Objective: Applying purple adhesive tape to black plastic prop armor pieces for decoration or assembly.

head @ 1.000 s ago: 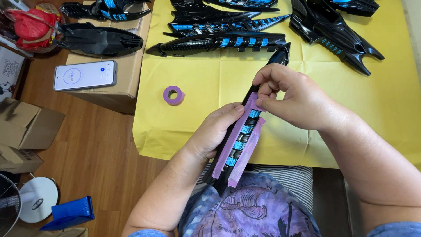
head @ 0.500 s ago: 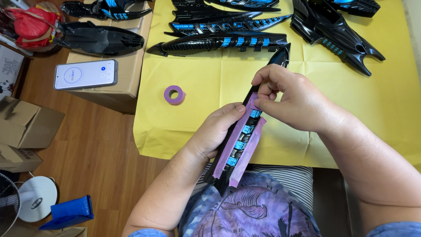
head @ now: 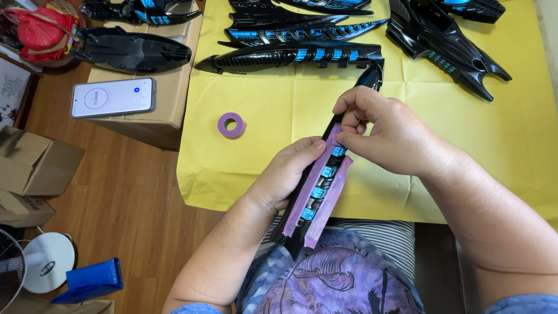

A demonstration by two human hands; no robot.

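Over the yellow sheet (head: 261, 163), both hands grip a taped black part (head: 318, 195).

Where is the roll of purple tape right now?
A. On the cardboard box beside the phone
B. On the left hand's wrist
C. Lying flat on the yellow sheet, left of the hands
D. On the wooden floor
C: the roll of purple tape lies flat on the yellow sheet, apart from the left hand and right hand, which hold the black and blue part.
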